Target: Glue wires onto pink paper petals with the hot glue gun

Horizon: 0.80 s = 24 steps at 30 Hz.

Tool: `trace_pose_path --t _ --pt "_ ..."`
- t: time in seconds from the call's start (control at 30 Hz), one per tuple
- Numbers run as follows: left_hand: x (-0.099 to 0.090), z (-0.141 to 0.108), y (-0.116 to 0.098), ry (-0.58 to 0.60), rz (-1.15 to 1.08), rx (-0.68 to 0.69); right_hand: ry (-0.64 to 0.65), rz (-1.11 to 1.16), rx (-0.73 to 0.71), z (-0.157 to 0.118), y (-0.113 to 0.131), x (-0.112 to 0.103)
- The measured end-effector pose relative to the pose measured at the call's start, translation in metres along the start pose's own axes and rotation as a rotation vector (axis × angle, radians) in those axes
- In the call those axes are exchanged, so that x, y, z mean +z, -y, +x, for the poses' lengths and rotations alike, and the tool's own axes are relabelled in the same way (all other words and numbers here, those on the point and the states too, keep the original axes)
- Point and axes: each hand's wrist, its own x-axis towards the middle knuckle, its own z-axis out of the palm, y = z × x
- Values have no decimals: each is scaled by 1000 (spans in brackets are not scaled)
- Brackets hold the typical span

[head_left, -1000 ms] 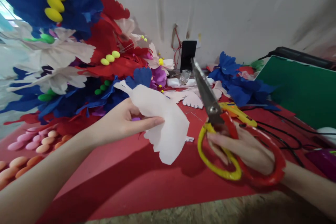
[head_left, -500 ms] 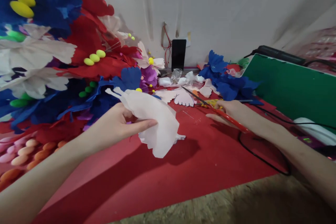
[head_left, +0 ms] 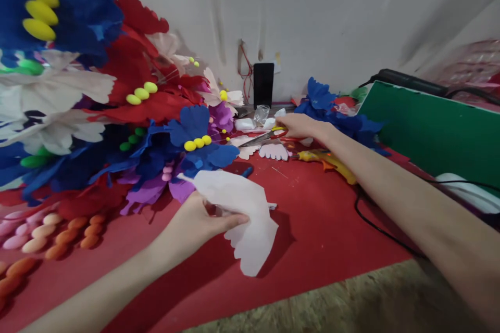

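Between the thumb and fingers of my left hand [head_left: 205, 221] is a white paper piece [head_left: 253, 208] with a scalloped edge, held above the red tabletop. My right hand [head_left: 300, 125] reaches to the back of the table and grips the handles of a pair of scissors [head_left: 260, 138]. Their blades point left, over pale cut petals. A scalloped petal piece [head_left: 273, 151] lies just in front of them. Under my right forearm rests a yellow glue gun [head_left: 330, 161].
Blue, red and white paper flowers [head_left: 140, 78] crowd the left side. Orange oval pieces [head_left: 62, 237] lie in front of them. A phone [head_left: 263, 86] stands at the wall. A green board [head_left: 425, 127] and a black cable [head_left: 385, 231] are on the right.
My right hand has moved back and left with the scissors, down to the petals, uncovering the glue gun. My left hand has lowered and shifted slightly right with the white paper piece.
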Motion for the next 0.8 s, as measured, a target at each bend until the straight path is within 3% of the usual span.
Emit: trace_pose_path --t 0.17,0.27,0.33,0.4,0.5,0.53,0.57,0.8 --pt "2 -5 7 40 -77 -82 -14 110 -107 25 6 4" --pt "4 -6 10 24 -111 -111 -106 230 -124 15 22 -3" --pt "6 -6 11 -4 -128 -137 -151 332 -133 -7 39 -9" --pt "9 -7 12 -31 -139 -159 -99 446 -191 -37 60 -13" --pt "12 -7 13 -75 -137 -168 99 637 -298 -83 85 -8" --pt "13 -8 13 -87 -130 -168 218 848 -283 -95 91 -4" --pt "13 -8 13 -92 -121 -170 240 893 -278 -104 95 0" --pt "11 -5 16 -66 -5 -145 301 1042 -109 -114 99 20"
